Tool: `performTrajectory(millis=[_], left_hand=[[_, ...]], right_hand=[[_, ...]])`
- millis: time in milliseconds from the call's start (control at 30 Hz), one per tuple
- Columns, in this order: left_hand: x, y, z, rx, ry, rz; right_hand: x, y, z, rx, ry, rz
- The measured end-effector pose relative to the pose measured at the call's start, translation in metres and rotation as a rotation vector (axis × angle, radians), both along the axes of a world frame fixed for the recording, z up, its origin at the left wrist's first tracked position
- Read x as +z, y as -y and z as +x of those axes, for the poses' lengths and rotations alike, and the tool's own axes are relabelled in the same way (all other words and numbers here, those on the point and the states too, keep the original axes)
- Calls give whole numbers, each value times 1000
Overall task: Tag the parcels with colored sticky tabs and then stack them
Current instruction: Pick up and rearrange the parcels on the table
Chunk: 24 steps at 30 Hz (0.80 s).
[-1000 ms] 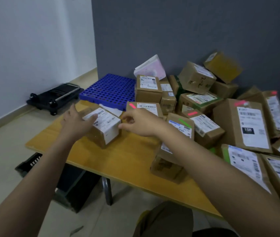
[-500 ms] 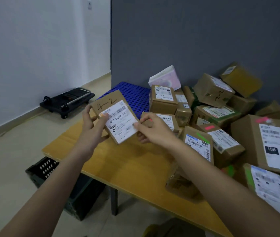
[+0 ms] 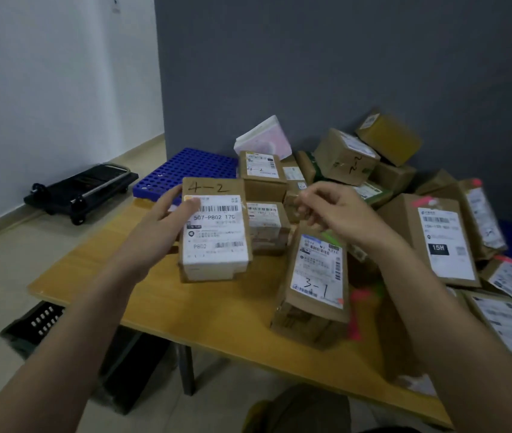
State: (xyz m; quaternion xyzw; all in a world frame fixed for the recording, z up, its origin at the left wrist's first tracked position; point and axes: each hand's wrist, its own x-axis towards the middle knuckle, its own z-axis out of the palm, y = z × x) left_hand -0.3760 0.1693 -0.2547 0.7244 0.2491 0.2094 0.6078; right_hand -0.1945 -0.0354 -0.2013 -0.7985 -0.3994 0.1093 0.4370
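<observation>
Left hand (image 3: 158,226) gripping the small parcel (image 3: 214,229) marked 4-2, held up over the yellow worktop (image 3: 223,310), thumb on an orange tab (image 3: 191,199) at the label's top left corner. Right hand (image 3: 339,210) just beside it, off the box, fingers loosely curled, holding nothing visible. Pile of tagged parcels (image 3: 435,232) heaped to the right, one marked 3-1 (image 3: 314,282) nearest
</observation>
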Motion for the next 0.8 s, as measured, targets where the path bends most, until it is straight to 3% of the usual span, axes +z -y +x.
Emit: performTrajectory(millis=[167, 333, 433, 533, 633, 800], left_hand=[[-23, 10, -11, -56, -278, -12], [-27, 33, 4, -48, -381, 65], [-23, 41, 19, 46, -465, 446], [-3, 68, 44, 106, -278, 816], [14, 98, 84, -80, -159, 954], [14, 117, 161, -390, -266, 989]], right_hand=[[-1, 50, 31, -103, 111, -226], [-17, 80, 38, -102, 163, -471], [-25, 89, 34, -103, 224, -501], [-32, 91, 39, -87, 238, -527], [-32, 89, 52, -87, 250, -582], [-33, 80, 69, 12, 312, -750]])
